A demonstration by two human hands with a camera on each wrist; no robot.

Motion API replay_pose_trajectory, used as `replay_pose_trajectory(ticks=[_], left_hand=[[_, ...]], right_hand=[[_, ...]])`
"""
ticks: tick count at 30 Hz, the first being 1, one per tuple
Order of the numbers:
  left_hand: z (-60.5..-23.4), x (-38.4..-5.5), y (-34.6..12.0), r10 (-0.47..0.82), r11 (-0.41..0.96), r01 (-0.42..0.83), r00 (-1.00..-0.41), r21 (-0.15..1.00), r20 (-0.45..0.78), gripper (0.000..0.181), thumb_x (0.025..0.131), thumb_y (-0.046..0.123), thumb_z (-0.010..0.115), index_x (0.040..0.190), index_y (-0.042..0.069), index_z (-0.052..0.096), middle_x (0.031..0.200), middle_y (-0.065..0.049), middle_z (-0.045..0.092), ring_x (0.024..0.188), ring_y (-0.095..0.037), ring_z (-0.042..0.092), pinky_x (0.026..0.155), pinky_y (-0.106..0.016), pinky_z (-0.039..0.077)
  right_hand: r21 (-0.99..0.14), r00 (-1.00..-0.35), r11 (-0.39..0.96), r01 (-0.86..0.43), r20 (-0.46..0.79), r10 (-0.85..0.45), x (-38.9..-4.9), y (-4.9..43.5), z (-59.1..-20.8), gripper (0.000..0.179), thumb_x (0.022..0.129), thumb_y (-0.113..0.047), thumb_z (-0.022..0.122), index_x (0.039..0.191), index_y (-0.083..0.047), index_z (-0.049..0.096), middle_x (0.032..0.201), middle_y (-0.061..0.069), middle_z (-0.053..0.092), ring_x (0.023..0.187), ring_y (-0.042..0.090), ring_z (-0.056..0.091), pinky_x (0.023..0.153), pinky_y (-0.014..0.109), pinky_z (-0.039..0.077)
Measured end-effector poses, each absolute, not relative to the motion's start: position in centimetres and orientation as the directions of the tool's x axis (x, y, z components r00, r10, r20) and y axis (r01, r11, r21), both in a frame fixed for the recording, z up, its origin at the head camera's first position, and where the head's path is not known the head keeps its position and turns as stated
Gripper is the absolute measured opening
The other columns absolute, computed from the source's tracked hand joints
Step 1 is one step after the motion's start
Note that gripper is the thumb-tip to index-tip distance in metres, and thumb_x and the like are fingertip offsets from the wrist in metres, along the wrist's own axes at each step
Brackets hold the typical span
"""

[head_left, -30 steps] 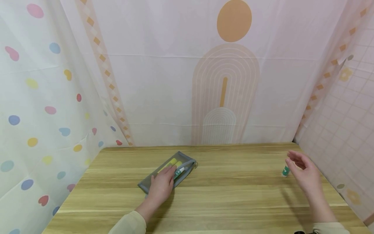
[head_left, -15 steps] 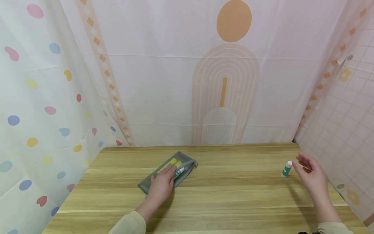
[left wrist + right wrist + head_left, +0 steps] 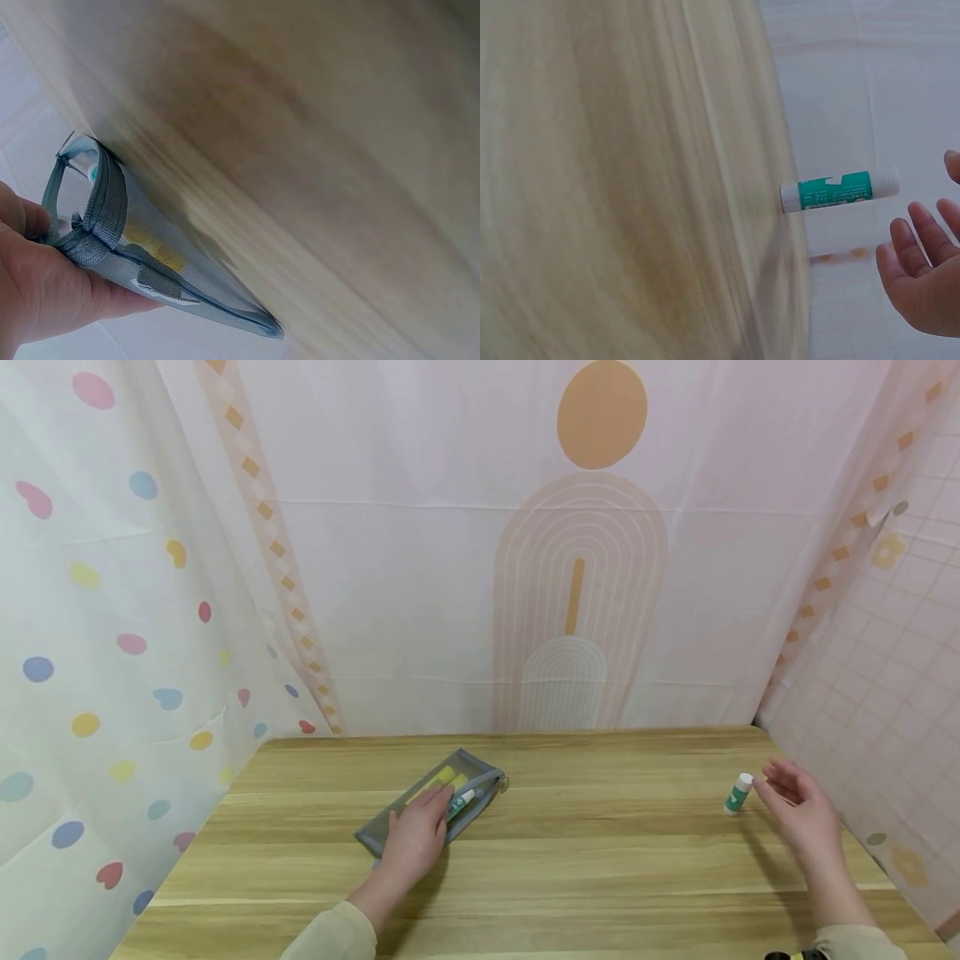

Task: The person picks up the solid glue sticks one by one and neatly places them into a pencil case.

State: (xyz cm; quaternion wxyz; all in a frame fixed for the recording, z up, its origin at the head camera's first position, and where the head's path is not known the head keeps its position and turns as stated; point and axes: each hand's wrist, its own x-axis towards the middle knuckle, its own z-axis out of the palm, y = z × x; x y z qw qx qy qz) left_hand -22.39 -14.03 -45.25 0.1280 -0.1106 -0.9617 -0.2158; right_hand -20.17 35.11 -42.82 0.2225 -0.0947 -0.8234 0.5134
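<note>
A grey mesh pencil case (image 3: 382, 823) lies aslant on the table, its zipped side gaping. Yellow items (image 3: 444, 775) show through the mesh, and a green tube with a white tip (image 3: 459, 806) shows at the opening. My left hand (image 3: 415, 837) lies over the case and grips it near the opening; in the left wrist view a fingertip (image 3: 34, 217) bends against the rim. On the right, a green and white glue stick (image 3: 738, 794) stands upright. My right hand (image 3: 806, 818) is just right of it, fingers loosely bent and holding nothing; the right wrist view shows a gap between them.
The wooden table (image 3: 600, 868) ends at a back edge against a patterned curtain (image 3: 420, 610). More curtains hang at the left (image 3: 82, 693) and right (image 3: 885, 710). A metal ring (image 3: 503, 783) hangs at the case's far corner.
My right hand has moved right, away from the glue stick, whose white cap is now uncovered. The glue stick stands in the same spot. My left hand and the pencil case have stayed still.
</note>
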Motion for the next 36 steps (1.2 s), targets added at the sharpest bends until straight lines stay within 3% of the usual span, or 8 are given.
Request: replay_pose_trajectory(ticks=[6, 26, 36], left_hand=[[-45.3, -22.4, -14.0, 0.156, 0.882, 0.266, -0.943, 0.389, 0.293, 0.041, 0.096, 0.005, 0.059, 0.137, 0.007, 0.059, 0.139, -0.016, 0.056, 0.127, -0.04, 0.051, 0.091, -0.082, 0.028], [-45.4, -22.5, -14.1, 0.147, 0.876, 0.262, -0.944, 0.404, 0.295, 0.04, 0.097, 0.006, 0.059, 0.137, 0.007, 0.059, 0.139, -0.017, 0.056, 0.128, -0.041, 0.051, 0.092, -0.081, 0.028], [-45.3, -22.3, -14.0, 0.155, 0.88, 0.268, -0.942, 0.392, 0.297, 0.04, 0.096, 0.005, 0.06, 0.136, 0.007, 0.06, 0.138, -0.017, 0.057, 0.127, -0.041, 0.052, 0.091, -0.082, 0.029]], right_hand=[[-0.884, -0.896, 0.464, -0.046, 0.242, 0.372, -20.6, 35.3, -43.2, 0.057, 0.096, -0.024, 0.066, 0.136, 0.011, 0.046, 0.091, -0.036, 0.048, 0.083, -0.018, 0.047, 0.072, 0.003, 0.041], [-0.899, -0.941, 0.435, 0.045, 0.107, 0.32, -21.6, 35.5, -44.4, 0.061, 0.098, -0.028, 0.064, 0.139, 0.011, 0.042, 0.085, -0.037, 0.047, 0.08, -0.02, 0.044, 0.069, 0.006, 0.042], [-0.894, -0.925, 0.43, 0.125, 0.051, 0.376, -22.2, 34.9, -44.7, 0.056, 0.098, -0.026, 0.063, 0.138, 0.009, 0.045, 0.098, -0.016, 0.055, 0.081, -0.016, 0.041, 0.069, 0.008, 0.04]])
